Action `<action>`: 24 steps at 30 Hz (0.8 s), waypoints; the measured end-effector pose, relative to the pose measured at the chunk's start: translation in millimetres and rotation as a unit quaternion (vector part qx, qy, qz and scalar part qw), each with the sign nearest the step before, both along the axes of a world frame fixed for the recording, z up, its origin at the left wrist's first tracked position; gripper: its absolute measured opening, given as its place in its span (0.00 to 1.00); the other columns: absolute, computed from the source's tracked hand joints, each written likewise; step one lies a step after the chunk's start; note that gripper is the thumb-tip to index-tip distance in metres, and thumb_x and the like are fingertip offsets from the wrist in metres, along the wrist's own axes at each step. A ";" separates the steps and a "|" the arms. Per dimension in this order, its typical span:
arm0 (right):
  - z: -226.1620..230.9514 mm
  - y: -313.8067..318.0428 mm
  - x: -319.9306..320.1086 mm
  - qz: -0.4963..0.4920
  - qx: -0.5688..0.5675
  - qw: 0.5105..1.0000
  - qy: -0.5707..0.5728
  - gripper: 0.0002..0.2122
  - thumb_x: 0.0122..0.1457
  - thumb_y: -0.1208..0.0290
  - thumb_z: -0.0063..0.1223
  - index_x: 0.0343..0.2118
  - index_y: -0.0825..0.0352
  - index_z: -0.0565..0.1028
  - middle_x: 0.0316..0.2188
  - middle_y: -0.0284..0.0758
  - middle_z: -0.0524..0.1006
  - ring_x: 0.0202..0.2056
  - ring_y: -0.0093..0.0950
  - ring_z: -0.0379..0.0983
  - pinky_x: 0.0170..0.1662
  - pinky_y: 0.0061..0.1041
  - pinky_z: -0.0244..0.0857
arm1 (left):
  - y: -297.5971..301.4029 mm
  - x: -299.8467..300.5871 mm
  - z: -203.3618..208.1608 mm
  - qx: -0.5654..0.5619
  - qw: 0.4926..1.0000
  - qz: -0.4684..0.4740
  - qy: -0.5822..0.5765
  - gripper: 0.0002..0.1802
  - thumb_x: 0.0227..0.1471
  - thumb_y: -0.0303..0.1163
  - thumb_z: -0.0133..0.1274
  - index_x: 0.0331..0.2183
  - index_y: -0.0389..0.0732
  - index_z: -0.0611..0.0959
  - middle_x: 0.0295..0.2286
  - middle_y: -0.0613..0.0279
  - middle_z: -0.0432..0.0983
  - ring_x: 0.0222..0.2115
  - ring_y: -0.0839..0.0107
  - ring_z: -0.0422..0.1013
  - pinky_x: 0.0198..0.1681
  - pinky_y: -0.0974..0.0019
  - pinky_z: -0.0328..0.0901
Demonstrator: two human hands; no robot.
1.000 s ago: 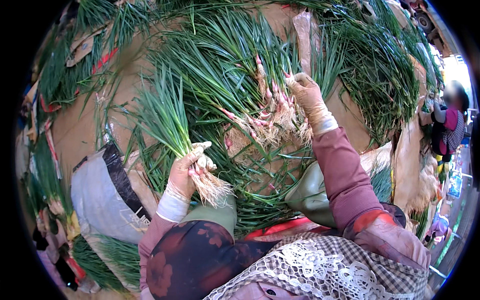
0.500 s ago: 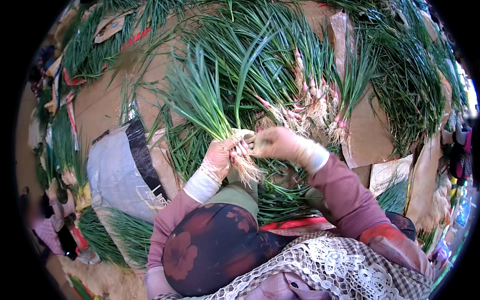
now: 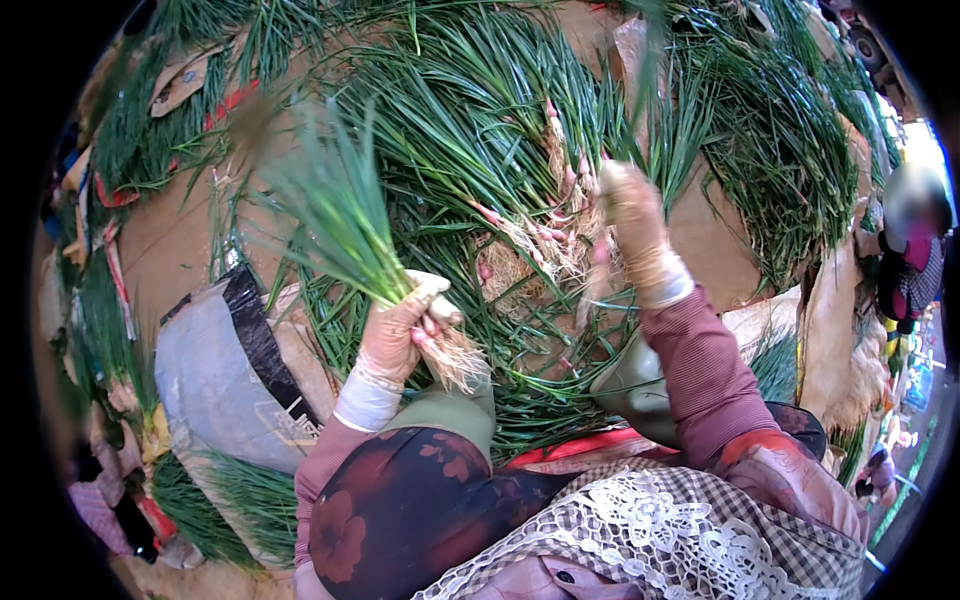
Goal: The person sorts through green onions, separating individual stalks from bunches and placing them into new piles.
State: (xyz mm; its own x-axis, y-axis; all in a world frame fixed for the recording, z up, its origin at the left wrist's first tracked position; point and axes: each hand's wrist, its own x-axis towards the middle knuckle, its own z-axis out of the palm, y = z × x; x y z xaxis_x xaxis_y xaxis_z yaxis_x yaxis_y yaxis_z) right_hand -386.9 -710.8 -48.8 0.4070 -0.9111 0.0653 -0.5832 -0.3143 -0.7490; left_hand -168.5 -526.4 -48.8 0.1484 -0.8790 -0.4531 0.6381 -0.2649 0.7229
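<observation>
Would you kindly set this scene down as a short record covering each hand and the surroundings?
Left hand: closed around a bunch of pink-bulbed spring onions, roots showing below the grip
Right hand: appears to hold a single spring onion, motion-blurred
Ahead: a pile of spring onions, roots toward the person
Left side: grey plastic sheet with black band
Right edge: another person

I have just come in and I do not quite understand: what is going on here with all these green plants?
A person is at work with both hands gloved. The left hand grips a bunch of spring onions, with the roots sticking out below the fingers. The right hand holds a single spring onion, blurred in the picture, near the root end of a larger pile of spring onions lying on the ground.
</observation>
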 end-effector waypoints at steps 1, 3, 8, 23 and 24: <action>-4.6 -15.5 -28.5 -0.058 0.028 0.997 0.033 0.09 0.50 0.74 0.39 0.34 0.69 0.67 0.25 0.37 0.71 0.30 0.33 0.67 0.34 0.28 0.61 | 0.8 3.3 7.6 0.020 0.999 0.017 -0.033 0.09 0.43 0.29 0.49 0.28 0.35 0.72 0.15 0.61 0.69 0.12 0.77 0.63 0.13 0.80 0.58; -46.5 -50.1 -94.0 -0.122 0.138 0.977 0.107 0.11 0.51 0.69 0.38 0.35 0.69 0.67 0.28 0.38 0.72 0.32 0.33 0.68 0.37 0.26 0.61 | -2.9 2.1 12.9 -0.033 0.997 0.060 -0.026 0.10 0.44 0.29 0.48 0.30 0.34 0.71 0.13 0.65 0.65 0.13 0.78 0.62 0.18 0.76 0.60; -56.3 -63.5 -110.1 -0.125 0.083 0.960 0.236 0.14 0.48 0.61 0.43 0.34 0.66 0.68 0.29 0.38 0.72 0.27 0.27 0.70 0.32 0.23 0.63 | 0.0 6.3 -6.3 -0.042 0.993 0.047 0.101 0.15 0.44 0.30 0.48 0.36 0.34 0.71 0.12 0.67 0.63 0.15 0.74 0.62 0.24 0.72 0.62; -80.3 -163.0 49.5 0.100 0.043 0.975 0.192 0.06 0.46 0.68 0.45 0.24 0.65 0.69 0.23 0.36 0.71 0.27 0.32 0.67 0.30 0.27 0.60 | 4.3 1.8 -6.1 0.042 0.994 0.067 0.074 0.11 0.43 0.28 0.48 0.29 0.29 0.73 0.08 0.66 0.60 0.10 0.76 0.59 0.22 0.70 0.63; -68.2 -164.2 40.4 0.131 0.140 0.976 0.108 0.05 0.48 0.70 0.43 0.24 0.65 0.69 0.20 0.33 0.70 0.23 0.26 0.67 0.26 0.22 0.60 | 4.9 2.0 -8.7 0.041 0.995 0.056 0.077 0.11 0.43 0.28 0.47 0.30 0.30 0.73 0.09 0.65 0.61 0.12 0.75 0.60 0.24 0.69 0.63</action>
